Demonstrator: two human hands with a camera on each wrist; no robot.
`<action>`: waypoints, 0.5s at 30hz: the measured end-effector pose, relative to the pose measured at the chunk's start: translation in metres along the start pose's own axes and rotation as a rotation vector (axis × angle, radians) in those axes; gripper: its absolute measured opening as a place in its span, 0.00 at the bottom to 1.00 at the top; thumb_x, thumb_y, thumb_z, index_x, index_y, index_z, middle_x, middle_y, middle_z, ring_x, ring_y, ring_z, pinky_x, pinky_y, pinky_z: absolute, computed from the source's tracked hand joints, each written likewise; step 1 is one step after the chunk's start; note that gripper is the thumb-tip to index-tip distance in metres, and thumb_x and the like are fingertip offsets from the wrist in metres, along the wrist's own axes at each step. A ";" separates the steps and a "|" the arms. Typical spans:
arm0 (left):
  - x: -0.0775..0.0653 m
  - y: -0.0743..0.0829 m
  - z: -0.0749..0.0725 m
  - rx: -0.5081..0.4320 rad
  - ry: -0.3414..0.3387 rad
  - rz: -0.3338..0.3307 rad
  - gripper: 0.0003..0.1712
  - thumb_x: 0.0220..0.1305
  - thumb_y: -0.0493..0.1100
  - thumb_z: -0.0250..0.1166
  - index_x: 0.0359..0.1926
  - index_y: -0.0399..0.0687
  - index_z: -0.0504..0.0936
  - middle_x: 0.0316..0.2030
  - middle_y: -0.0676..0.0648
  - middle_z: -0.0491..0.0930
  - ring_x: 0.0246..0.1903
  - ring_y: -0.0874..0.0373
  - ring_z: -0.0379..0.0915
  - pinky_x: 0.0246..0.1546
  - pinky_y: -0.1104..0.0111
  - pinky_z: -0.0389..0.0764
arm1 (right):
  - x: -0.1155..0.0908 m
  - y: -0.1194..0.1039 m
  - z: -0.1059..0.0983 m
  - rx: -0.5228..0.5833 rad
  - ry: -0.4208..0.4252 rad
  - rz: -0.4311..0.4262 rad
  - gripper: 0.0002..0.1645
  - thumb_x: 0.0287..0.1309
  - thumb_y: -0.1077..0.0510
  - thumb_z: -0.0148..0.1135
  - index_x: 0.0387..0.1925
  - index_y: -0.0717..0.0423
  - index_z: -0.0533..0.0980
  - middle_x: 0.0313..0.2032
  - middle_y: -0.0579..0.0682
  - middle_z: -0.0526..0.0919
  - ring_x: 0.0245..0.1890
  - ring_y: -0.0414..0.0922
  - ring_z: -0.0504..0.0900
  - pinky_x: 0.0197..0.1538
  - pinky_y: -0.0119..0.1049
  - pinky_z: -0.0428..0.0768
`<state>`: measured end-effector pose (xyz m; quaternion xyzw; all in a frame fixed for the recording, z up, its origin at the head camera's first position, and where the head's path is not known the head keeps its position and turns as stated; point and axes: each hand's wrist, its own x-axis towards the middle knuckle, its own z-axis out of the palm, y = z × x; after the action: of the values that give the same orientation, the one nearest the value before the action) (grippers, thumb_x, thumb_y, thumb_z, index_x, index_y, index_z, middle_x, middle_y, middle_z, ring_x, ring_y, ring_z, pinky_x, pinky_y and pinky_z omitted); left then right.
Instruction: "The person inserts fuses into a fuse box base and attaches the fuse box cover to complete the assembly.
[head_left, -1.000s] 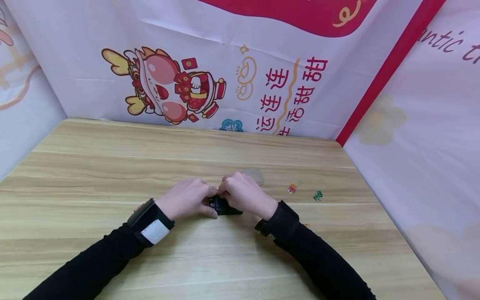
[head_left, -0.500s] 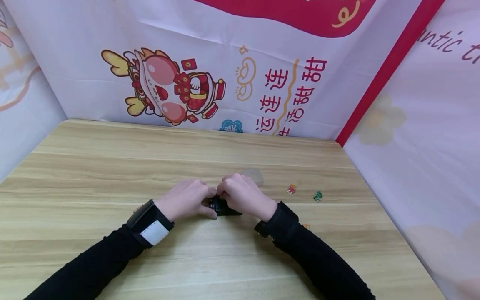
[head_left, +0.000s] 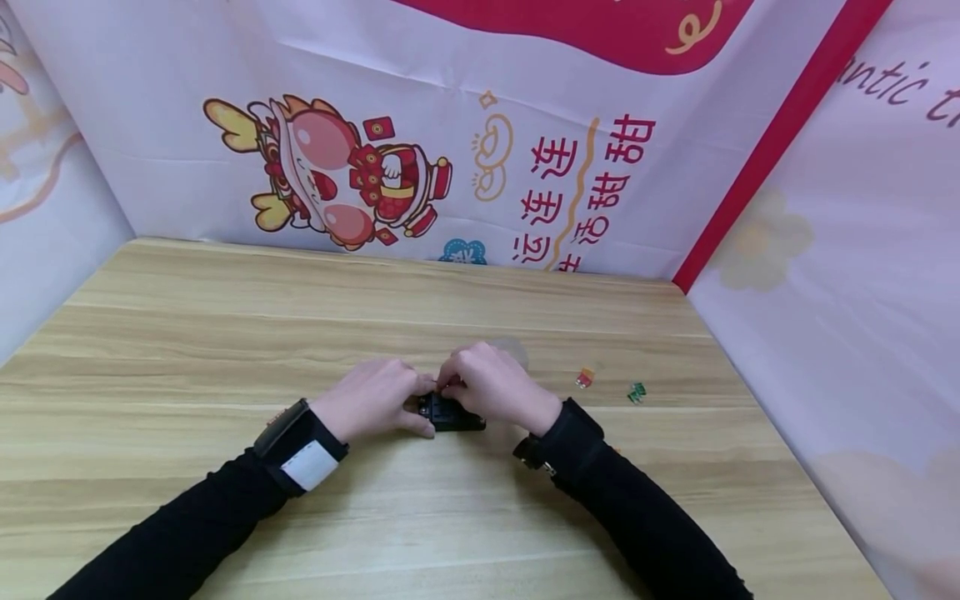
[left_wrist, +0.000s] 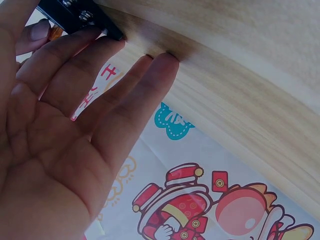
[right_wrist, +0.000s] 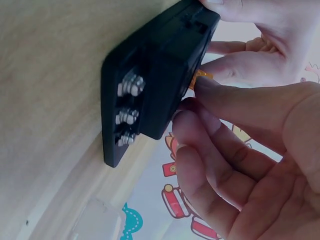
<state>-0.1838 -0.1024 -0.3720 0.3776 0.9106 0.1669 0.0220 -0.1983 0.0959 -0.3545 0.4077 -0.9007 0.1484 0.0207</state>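
A black fuse block [head_left: 459, 417] with silver screw terminals [right_wrist: 131, 85] lies on the table between both hands. My left hand [head_left: 375, 397] grips its left end between thumb and fingers. In the left wrist view, fingertips of that hand [left_wrist: 75, 115] touch the block's edge [left_wrist: 102, 22] while others reach down to the tabletop. My right hand [head_left: 495, 385] is over the block's far side, pinching a small orange blade fuse [right_wrist: 201, 76] between thumb and fingers against the block's top. Fingertips hide most of the fuse; how deep it sits I cannot tell.
On the wooden table [head_left: 262, 333], a clear plastic piece [head_left: 512, 350] lies behind the right hand. Small red-and-orange fuses [head_left: 585, 377] and green fuses [head_left: 637, 392] lie to the right. A printed cloth [head_left: 420, 50] hangs along the back edge.
My right hand has shifted slightly right and up, with its fingers drawn back a little, so more of the fuse block's top shows. The left hand and the block stay in place.
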 end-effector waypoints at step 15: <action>0.000 0.001 -0.001 -0.002 -0.001 0.002 0.22 0.50 0.57 0.77 0.40 0.49 0.85 0.23 0.54 0.74 0.23 0.62 0.64 0.24 0.69 0.63 | -0.001 -0.002 -0.002 -0.036 -0.013 0.060 0.05 0.56 0.63 0.69 0.30 0.50 0.87 0.30 0.41 0.84 0.29 0.34 0.79 0.29 0.30 0.75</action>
<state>-0.1831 -0.1021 -0.3711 0.3785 0.9100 0.1679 0.0226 -0.1962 0.0957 -0.3518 0.3810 -0.9152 0.1302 0.0178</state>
